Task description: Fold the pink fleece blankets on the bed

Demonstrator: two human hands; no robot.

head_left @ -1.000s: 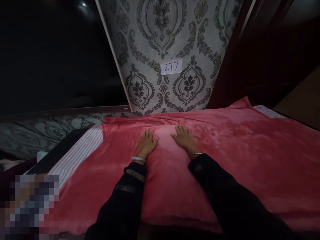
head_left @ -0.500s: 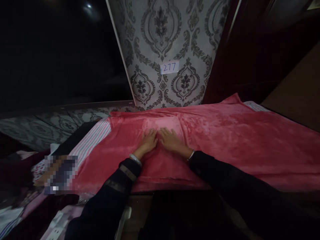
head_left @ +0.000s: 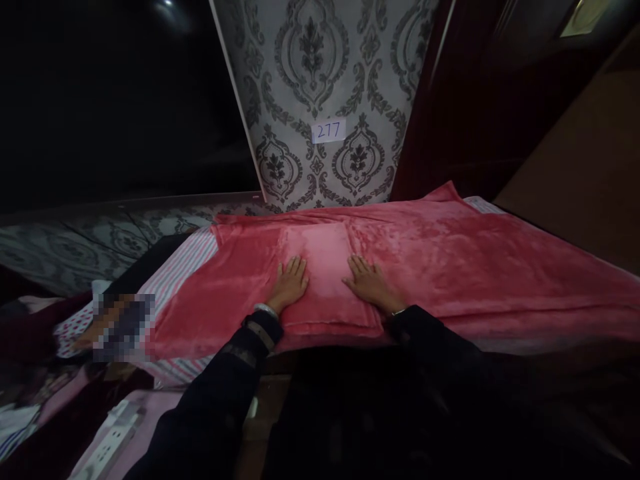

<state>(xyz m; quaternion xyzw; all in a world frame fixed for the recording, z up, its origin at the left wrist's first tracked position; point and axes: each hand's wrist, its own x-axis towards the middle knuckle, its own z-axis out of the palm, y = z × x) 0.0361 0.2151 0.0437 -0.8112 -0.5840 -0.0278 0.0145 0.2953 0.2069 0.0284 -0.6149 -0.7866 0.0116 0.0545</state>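
A large red plush cloth [head_left: 450, 267] covers most of the surface ahead. On it a lighter pink-red panel [head_left: 320, 248], which looks like a folded part, lies flat in the middle. My left hand [head_left: 290, 283] rests with spread fingers near the panel's left side. Near its right side my right hand [head_left: 371, 281] lies flat, fingers apart, touching the cloth. Neither hand holds anything. Striped fabric [head_left: 187, 260] shows from under the cloth at the left.
A large dark screen [head_left: 115, 100] stands at the back left. A numbered label [head_left: 329, 131] is on the patterned wall. At the lower left are a white power strip [head_left: 107, 443], a pink surface and assorted fabrics. A brown panel [head_left: 585, 160] stands at the right.
My hands have moved apart from the middle of the panel towards its two sides. More of the panel and its front edge shows between them. The view has shifted slightly.
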